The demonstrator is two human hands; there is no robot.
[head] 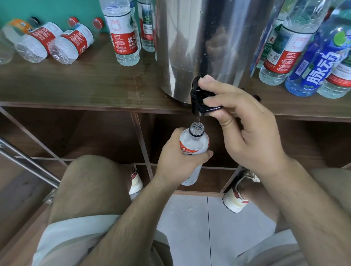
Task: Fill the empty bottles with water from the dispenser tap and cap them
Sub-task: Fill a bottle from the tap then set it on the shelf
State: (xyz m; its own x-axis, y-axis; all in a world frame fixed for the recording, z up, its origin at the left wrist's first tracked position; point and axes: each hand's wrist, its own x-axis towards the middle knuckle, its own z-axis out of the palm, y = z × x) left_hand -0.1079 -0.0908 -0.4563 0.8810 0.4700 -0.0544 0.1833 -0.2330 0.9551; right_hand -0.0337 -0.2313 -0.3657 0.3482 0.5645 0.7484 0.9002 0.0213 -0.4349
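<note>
While the left hand [178, 154] wraps its fingers around an uncapped clear bottle [194, 146] with a red and white label, the right hand [241, 122] pinches the black tap [199, 99] that juts from the base of the steel dispenser [212, 28]. The bottle's open mouth sits directly beneath the spout, just short of touching it, and a thin stream of water falls into the neck. The bottle is held below the edge of the wooden shelf [64, 80], in front of open cubbyholes. On the shelf to the left of the dispenser, two red-labelled bottles [124, 28] stand upright, and further left several empty bottles [53, 41] lie on their sides, some with red caps. To the right of the dispenser stands a cluster of bottles, among them a blue-labelled bottle [324, 55] near the shelf edge. The person's knees and shoes show below, over a pale tiled floor [193, 230]
</note>
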